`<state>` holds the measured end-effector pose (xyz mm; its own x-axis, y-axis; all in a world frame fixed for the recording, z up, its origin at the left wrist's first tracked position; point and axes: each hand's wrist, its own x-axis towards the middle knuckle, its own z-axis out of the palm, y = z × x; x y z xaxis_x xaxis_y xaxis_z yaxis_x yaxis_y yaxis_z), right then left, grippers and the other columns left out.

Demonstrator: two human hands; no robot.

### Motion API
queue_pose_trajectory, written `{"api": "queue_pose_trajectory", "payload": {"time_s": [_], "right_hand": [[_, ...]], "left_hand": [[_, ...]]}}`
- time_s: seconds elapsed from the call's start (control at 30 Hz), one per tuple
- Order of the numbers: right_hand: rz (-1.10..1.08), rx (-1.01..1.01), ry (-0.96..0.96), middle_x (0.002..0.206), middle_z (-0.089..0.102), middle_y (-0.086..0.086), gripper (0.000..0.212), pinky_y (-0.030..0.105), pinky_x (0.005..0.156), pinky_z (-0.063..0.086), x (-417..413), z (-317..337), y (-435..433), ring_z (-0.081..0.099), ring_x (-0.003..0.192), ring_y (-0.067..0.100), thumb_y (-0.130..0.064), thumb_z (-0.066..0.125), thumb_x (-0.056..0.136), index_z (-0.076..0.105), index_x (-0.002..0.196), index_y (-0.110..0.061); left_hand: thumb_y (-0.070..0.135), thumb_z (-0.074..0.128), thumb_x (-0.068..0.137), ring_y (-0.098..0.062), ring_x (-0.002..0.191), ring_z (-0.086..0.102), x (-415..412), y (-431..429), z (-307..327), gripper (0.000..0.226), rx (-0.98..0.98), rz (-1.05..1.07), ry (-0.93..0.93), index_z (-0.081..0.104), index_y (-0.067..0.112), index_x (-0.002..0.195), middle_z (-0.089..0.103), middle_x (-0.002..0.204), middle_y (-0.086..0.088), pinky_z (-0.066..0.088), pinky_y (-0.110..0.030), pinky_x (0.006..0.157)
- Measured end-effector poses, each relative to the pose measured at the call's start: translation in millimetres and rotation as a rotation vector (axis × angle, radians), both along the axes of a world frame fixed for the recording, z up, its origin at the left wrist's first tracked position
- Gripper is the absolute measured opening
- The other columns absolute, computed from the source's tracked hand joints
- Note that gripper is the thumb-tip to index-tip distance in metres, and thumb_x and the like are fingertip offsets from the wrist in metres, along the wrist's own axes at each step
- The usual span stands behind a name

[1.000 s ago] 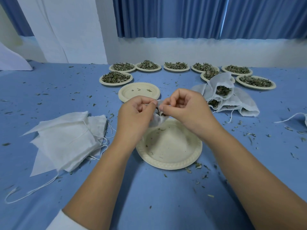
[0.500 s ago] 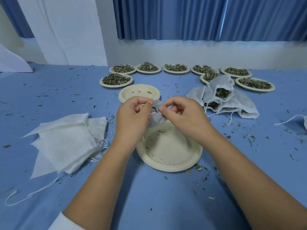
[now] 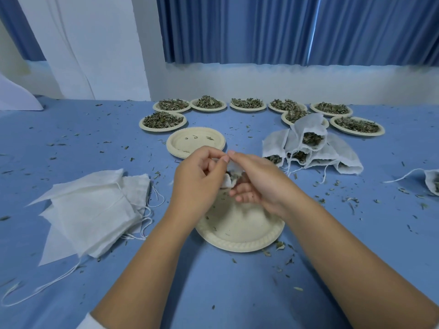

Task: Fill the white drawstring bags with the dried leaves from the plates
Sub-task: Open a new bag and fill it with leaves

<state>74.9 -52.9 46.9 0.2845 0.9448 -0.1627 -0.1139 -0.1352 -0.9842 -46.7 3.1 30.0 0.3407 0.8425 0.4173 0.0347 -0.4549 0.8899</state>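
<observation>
My left hand (image 3: 198,176) and my right hand (image 3: 257,179) meet above a nearly empty cream plate (image 3: 240,231) and hold a small white drawstring bag (image 3: 231,173) between them. Both pinch its top edge; dark dried leaves show in its mouth. The bag's lower part is hidden behind my fingers. A stack of flat empty bags (image 3: 92,207) lies to the left. Filled bags (image 3: 311,148) are heaped to the right. Several plates of dried leaves (image 3: 162,121) line the back of the blue table.
A stack of empty cream plates (image 3: 196,141) sits just beyond my hands. Another bag (image 3: 433,184) with a loose string lies at the right edge. Leaf crumbs are scattered over the blue cloth. A white wall and blue curtains close off the far side.
My hands have closed together, fingertips now touching at the bag's top. The right hand's lower fingers have spread under the bag. The view has tilted slightly.
</observation>
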Motion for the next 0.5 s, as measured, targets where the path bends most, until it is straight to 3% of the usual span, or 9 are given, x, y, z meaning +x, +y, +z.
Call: {"api": "queue_pose_trajectory", "payload": {"time_s": [0.1, 0.23, 0.3, 0.33, 0.43, 0.5], "right_hand": [[-0.100, 0.107, 0.092, 0.059, 0.064, 0.001, 0.024, 0.022, 0.046, 0.050, 5, -1, 4, 0.059, 0.047, 0.012, -0.016, 0.062, 0.093, 0.060, 0.116, -0.022], [-0.100, -0.055, 0.071, 0.058, 0.059, 0.001, 0.024, 0.023, 0.042, 0.045, 10, -1, 3, 0.051, 0.043, 0.011, -0.035, 0.062, 0.091, 0.062, 0.108, -0.018], [-0.046, -0.097, 0.040, 0.058, 0.054, 0.002, 0.016, 0.021, 0.040, 0.043, 10, -3, 3, 0.048, 0.041, 0.010, -0.028, 0.058, 0.093, 0.062, 0.101, -0.014], [-0.034, -0.066, 0.053, 0.058, 0.053, 0.002, 0.013, 0.020, 0.040, 0.044, 10, -3, 3, 0.049, 0.040, 0.009, -0.019, 0.055, 0.095, 0.062, 0.104, -0.014], [-0.075, 0.136, 0.041, 0.055, 0.058, -0.001, 0.030, 0.019, 0.045, 0.046, 10, -4, 4, 0.051, 0.044, 0.008, -0.007, 0.054, 0.097, 0.057, 0.123, -0.022], [-0.117, 0.287, -0.017, 0.058, 0.059, 0.000, 0.027, 0.020, 0.050, 0.050, 12, -3, 6, 0.054, 0.048, 0.010, -0.008, 0.053, 0.099, 0.061, 0.117, -0.026]], "left_hand": [[0.017, 0.064, 0.092, -0.011, 0.053, 0.047, 2, 0, -2, 0.016, 0.003, -0.029, 0.017, 0.066, 0.026, 0.078, 0.046, 0.049, 0.011, 0.042, -0.030, 0.058], [0.020, 0.064, 0.092, -0.008, 0.052, 0.043, 2, -2, -3, 0.016, 0.053, -0.130, 0.043, 0.067, 0.030, 0.080, 0.044, 0.051, 0.012, 0.039, -0.022, 0.054], [0.021, 0.064, 0.092, -0.007, 0.052, 0.041, 2, -2, -5, 0.014, 0.083, -0.148, 0.090, 0.067, 0.028, 0.080, 0.044, 0.051, 0.012, 0.037, -0.020, 0.053], [0.020, 0.064, 0.092, -0.006, 0.051, 0.041, 2, -2, -6, 0.013, 0.087, -0.150, 0.107, 0.068, 0.027, 0.080, 0.045, 0.051, 0.012, 0.037, -0.019, 0.053], [0.023, 0.065, 0.091, -0.005, 0.051, 0.045, 3, -2, -6, 0.012, 0.062, -0.139, 0.110, 0.068, 0.029, 0.082, 0.051, 0.052, 0.012, 0.040, -0.016, 0.053], [0.028, 0.066, 0.090, -0.008, 0.055, 0.050, 2, 0, -5, 0.009, 0.043, -0.101, 0.080, 0.068, 0.036, 0.087, 0.054, 0.057, 0.010, 0.042, -0.017, 0.056]]}}
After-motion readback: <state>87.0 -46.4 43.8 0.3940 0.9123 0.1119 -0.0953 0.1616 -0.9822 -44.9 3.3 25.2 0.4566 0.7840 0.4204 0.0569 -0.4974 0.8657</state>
